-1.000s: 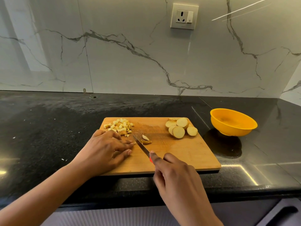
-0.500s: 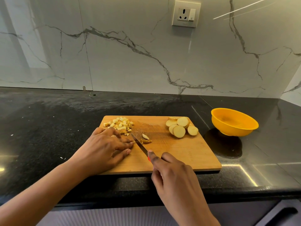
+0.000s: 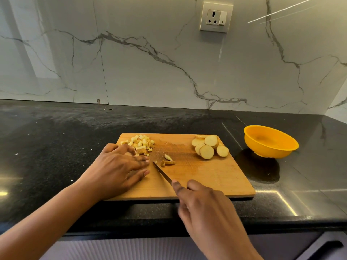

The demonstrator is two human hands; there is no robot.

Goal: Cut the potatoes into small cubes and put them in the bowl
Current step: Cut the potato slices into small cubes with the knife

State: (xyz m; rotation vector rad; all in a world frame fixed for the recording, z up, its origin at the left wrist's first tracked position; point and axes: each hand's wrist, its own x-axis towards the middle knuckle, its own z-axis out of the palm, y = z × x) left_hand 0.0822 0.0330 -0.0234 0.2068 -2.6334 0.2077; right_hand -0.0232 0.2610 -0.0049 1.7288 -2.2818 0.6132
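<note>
Potato diced on a cutting board (image 3: 216, 181) set at the worktop's (image 3: 56, 147) front edge.
The knife (image 3: 162, 173) is gripped by the right hand (image 3: 204, 205), its tip just beside a few loose pieces (image 3: 168, 160). The left hand (image 3: 116, 171) is laid flat with fingers straight at the board's left edge, against the cubes (image 3: 140, 143) heaped in its far left corner. Slices (image 3: 208, 149) are stacked at the far right corner. The bowl (image 3: 266, 149) is kept well apart on the right; bare board is left along the near right edge.
</note>
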